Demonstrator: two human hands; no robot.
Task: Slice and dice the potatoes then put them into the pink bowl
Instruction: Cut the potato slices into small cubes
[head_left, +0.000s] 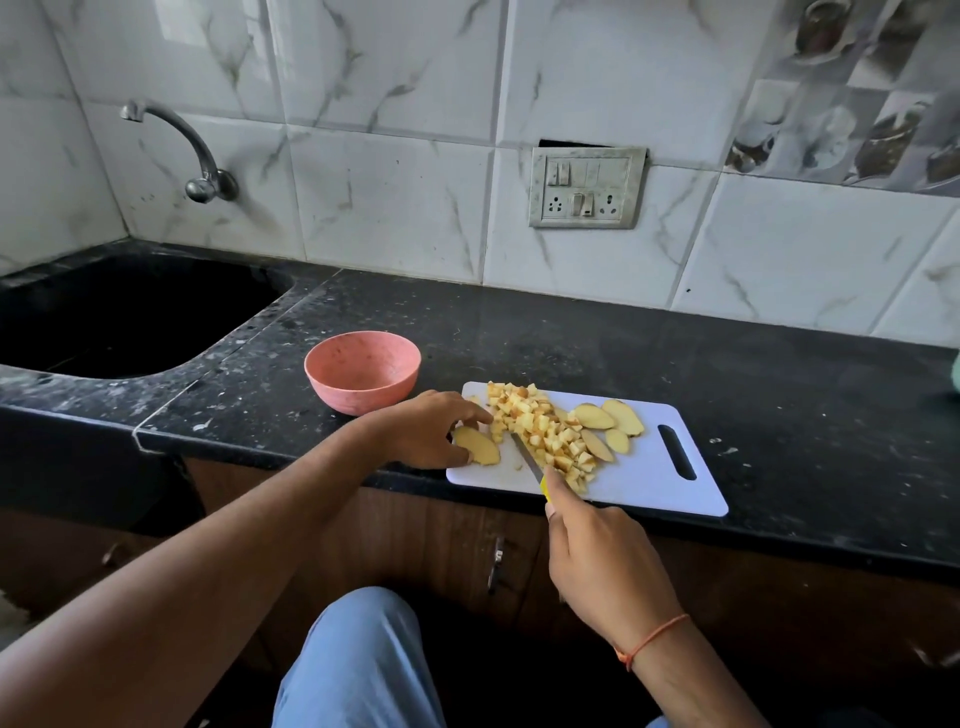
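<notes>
left fingers (467, 410) pinch a potato slice (477, 446); right fingers (558, 493) clamp the knife (527, 457) beside diced potato (545, 431).

open: counter (597, 338) behind cutting board (649, 478) | blocked: pink bowl (362, 370) at board's left, sink (119, 317) beyond

Black counter (571, 338): pink bowl (362, 371), cutting board (649, 467).

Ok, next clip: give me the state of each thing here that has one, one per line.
pink bowl: upright, empty, beside the board
cutting board: flat on the counter, loaded with potato
diced potato: heaped on the board
potato slices: uncut, lying flat
knife: blade against the heap
left hand: holds one slice
right hand: grips the knife
tap: no water running
</notes>
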